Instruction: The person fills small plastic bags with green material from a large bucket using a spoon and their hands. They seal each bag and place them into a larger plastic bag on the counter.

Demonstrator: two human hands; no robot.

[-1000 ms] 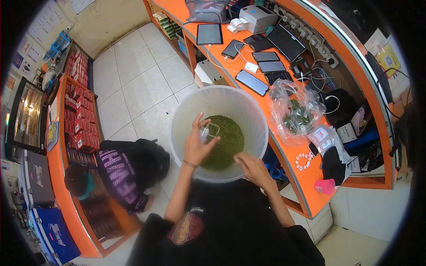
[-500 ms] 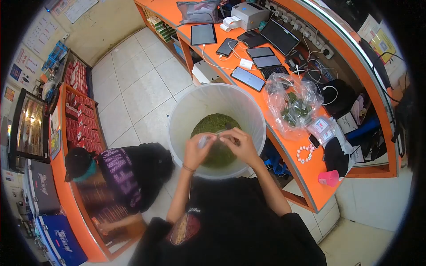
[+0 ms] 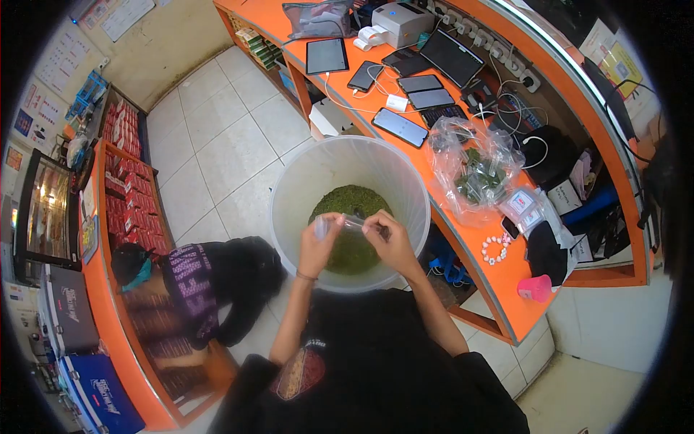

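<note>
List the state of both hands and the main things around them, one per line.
Left hand: pinching clear plastic
Right hand: pinching the same plastic
Translucent bucket: uncovered, partly filled
Green flakes: loose in the bucket
Counter bag: crumpled, greenery inside
Nearest phone: face up, screen lit

Room inside the bucket; crowding at both flanks.
Within the bucket (image 3: pixel 296 192), space lies beyond and to either side of the left hand (image 3: pixel 322 242) and right hand (image 3: pixel 392 244), above the green powder (image 3: pixel 353 194); the clear plastic piece (image 3: pixel 353 221) bridges the gap between them; the surrounding wall leaves passage only over the rim; rightward, the orange counter (image 3: pixel 499 300) stands just beside it, a phone (image 3: pixel 400 128) and crumpled bag (image 3: pixel 471 160) obstructing that approach; leftward, floor tiles (image 3: pixel 228 148) give way ahead, while another person (image 3: pixel 235 289) blocks the nearer side.
</note>
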